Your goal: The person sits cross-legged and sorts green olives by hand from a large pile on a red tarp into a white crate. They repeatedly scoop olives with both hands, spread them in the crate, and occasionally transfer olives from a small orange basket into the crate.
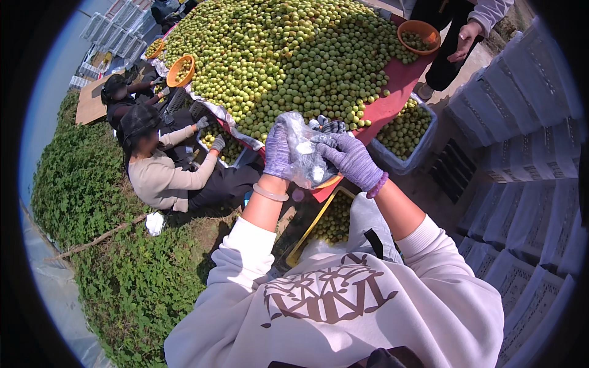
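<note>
We cannot make out what the crumpled clear plastic [300, 149] contains; it partly hides an orange rim [329, 182], and the upper edge cuts off the standing person [451, 61] at right.

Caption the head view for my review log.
Gloved left hand and right hand handle a clear plastic bag before a heap of green fruit.

Pale sweatshirt [334, 314], purple knit gloves [359, 164]

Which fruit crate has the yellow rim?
The yellow crate below the right hand, beside the wearer's grey-trousered leg; the plastic-lined crate right of the fruit heap and the seated worker's crate have pale rims.
</note>
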Available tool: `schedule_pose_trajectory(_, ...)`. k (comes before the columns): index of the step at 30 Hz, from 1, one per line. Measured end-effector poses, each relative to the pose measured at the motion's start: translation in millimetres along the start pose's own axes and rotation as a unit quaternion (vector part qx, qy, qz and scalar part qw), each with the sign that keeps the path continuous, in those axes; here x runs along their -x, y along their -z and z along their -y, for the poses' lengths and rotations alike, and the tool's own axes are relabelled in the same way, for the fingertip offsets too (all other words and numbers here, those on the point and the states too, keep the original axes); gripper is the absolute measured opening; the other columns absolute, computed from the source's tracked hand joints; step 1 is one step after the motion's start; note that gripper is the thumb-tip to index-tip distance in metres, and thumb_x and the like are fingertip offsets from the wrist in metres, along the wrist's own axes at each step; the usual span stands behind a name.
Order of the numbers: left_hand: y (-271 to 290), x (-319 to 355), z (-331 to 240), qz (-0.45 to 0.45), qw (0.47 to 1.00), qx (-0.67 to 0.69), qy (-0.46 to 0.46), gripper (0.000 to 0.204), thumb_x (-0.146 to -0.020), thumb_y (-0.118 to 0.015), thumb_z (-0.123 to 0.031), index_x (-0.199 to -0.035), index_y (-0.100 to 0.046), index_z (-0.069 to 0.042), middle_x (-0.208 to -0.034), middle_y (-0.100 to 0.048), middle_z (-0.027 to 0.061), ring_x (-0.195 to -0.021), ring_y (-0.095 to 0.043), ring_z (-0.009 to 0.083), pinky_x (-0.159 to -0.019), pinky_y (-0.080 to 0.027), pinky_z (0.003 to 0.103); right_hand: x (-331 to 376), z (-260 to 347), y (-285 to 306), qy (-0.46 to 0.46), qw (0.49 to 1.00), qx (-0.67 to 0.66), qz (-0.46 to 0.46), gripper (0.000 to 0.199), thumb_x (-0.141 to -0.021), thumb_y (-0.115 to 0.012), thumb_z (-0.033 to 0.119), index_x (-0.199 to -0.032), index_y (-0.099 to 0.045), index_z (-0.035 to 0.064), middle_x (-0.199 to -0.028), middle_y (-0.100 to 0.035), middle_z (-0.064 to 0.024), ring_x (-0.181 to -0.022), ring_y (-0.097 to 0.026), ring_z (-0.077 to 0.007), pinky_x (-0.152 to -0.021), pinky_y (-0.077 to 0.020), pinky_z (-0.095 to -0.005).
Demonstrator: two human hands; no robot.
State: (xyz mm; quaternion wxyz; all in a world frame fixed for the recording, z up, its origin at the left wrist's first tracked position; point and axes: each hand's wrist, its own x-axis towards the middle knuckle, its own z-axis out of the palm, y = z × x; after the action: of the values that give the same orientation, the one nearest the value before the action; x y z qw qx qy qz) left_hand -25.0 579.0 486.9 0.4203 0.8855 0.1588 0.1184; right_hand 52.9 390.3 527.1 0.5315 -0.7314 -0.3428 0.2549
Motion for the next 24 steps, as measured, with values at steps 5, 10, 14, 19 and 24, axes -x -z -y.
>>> schedule_pose_trajectory(5, 4.0, -1.1, 21.0, 0.158, 0.736, -0.656, -0.054, 0.03, -0.091, -0.055, -0.024, -0.113, -0.063, -0.005, -0.111, -0.066, 0.0107, -0.095, -0.065, 0.027, -0.079, -0.051, 0.038, -24.9, -37.1, 4.5, -0.068, 0.914, -0.359, -0.176, 0.029, -0.099, -0.061, 0.027, -0.115, -0.068, 0.004, -0.104, -0.069, -0.0052, -0.093, -0.066, -0.0141, -0.079, -0.0578, -0.0296)
schedule_pose_trajectory(10, 22.2, 14.9, 55.7, 0.083, 0.826, -0.557, -0.03, 0.029, -0.083, -0.059, -0.016, -0.111, -0.062, -0.006, -0.109, -0.066, 0.0109, -0.094, -0.064, 0.0271, -0.073, -0.047, 0.04, -50.4, -85.4, 103.4, -0.115, 0.694, -0.661, -0.26, 0.028, -0.1, -0.055, 0.026, -0.124, -0.058, 0.0104, -0.117, -0.066, -0.0127, -0.099, -0.066, -0.0267, -0.084, -0.0574, -0.042)
schedule_pose_trajectory(14, 20.7, 47.6, 47.5, -0.079, 0.861, -0.497, -0.069, 0.045, -0.084, -0.059, -0.012, -0.126, -0.051, 0.001, -0.121, -0.059, 0.0189, -0.112, -0.057, 0.0345, -0.091, -0.044, 0.039, -61.5, -97.1, 150.3, -0.068, 0.687, -0.704, -0.166, 0.031, -0.1, -0.048, 0.027, -0.127, -0.056, 0.0127, -0.13, -0.058, -0.0109, -0.107, -0.061, -0.0284, -0.091, -0.0533, -0.0478)
schedule_pose_trajectory(19, 30.9, 65.2, 22.2, -0.073, 0.962, -0.262, 0.014, 0.072, -0.08, -0.062, -0.008, -0.145, -0.033, 0.006, -0.133, -0.046, 0.0301, -0.125, -0.046, 0.0417, -0.106, -0.041, 0.04, -94.1, -101.2, 225.3, -0.002, 0.686, -0.706, -0.175, 0.032, -0.101, -0.049, 0.028, -0.122, -0.058, 0.0056, -0.116, -0.065, -0.0164, -0.101, -0.065, -0.0307, -0.083, -0.0587, -0.0441)
schedule_pose_trajectory(24, 49.2, 111.4, 32.8, -0.12, 0.922, -0.367, -0.036, 0.056, -0.083, -0.062, -0.016, -0.131, -0.05, 0.01, -0.131, -0.049, 0.0313, -0.12, -0.047, 0.0491, -0.104, -0.037, 0.054, -114.2, -133.1, 326.0, 0.003, 0.787, -0.564, -0.25, 0.041, -0.093, -0.053, 0.036, -0.124, -0.058, 0.0093, -0.12, -0.064, -0.0114, -0.101, -0.062, -0.03, -0.083, -0.0524, -0.048)
